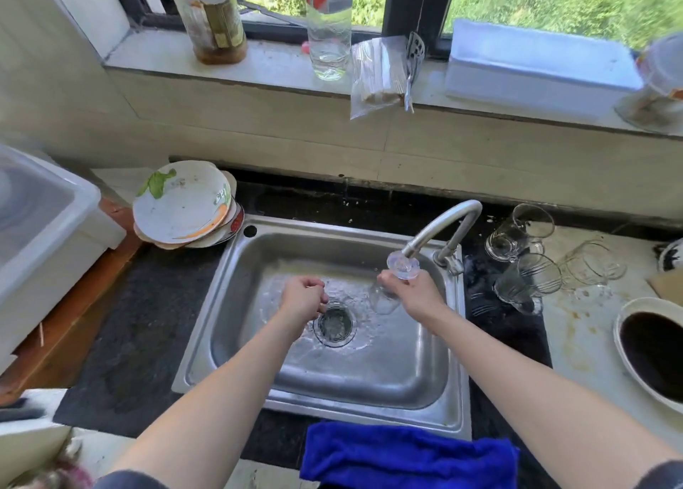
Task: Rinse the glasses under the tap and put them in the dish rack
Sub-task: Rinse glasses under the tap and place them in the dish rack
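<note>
My right hand (414, 294) grips a clear stemmed glass (384, 300) upside down, its round foot just under the tap spout (441, 226), its bowl hanging over the steel sink (436, 374). Over the drain (334, 324), my left hand (305, 298) is loosely closed and holds nothing. Several clear glass mugs (525, 263) lie and stand on the counter right of the sink. The white plastic rack (40, 226) stands at the left edge.
A stack of white plates (184, 204) leans at the sink's back left corner. A blue cloth (403, 455) lies at the front edge. A bowl of dark liquid (650, 352) sits far right. Bottles (329, 26) and a white box (536, 67) line the windowsill.
</note>
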Motion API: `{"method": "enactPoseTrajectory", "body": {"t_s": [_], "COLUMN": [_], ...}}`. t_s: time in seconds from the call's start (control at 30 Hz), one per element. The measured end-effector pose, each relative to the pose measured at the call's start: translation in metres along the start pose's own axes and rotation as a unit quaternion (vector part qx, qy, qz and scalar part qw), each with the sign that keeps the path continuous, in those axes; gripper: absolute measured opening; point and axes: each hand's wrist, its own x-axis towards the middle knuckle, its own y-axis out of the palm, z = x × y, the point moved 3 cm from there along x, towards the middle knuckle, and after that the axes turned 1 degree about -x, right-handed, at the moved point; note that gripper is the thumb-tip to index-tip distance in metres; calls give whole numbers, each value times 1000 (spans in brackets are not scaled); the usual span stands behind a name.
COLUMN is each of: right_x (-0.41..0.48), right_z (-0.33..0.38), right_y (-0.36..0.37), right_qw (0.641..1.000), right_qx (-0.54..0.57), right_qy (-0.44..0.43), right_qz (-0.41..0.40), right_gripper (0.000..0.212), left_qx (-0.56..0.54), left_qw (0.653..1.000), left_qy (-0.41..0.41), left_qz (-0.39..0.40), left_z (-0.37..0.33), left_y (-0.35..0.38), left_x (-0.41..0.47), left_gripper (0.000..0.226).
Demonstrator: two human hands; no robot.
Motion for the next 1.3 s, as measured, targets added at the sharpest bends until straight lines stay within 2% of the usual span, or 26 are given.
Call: {"method": "enactPoseTrajectory", "body": {"t_s": [0.13,0.27,0.43,0.6,0.73,0.83,1.07,1.3], "right_x": [-16,-39,-88,-157,-234,-301,-450,-561], "right_z": [-21,-33,-51,-99,-156,-206,-329,-412], "right_y": [-35,-85,-151,-223,-285,-325,-384,-388], "right_qw": [995,982,957,927,892,864,772,675], "right_qx": [7,17,68,113,172,178,232,275], "right_qy": [19,23,7,26,35,38,118,182], "right_qz": [-97,-187,-281,-357,-416,-469,-580,-660], "right_gripper": [31,30,22,22,17,10,19,33], "left_qx": [174,354,434,472,486,491,509,519], "left_qw": [981,913,843,786,745,712,616,515], "left_qy": [67,189,301,377,428,461,509,547], "left_qz": [53,77,104,134,160,202,319,408], "left_z": [-6,-31,-59,-70,-62,-42,17,93], "left_y": [35,73,133,207,278,338,479,575], "left_x": [-1,-30,-82,-149,-217,-265,-392,-493], "left_gripper": [17,21,23,22,12,18,21,27]}}
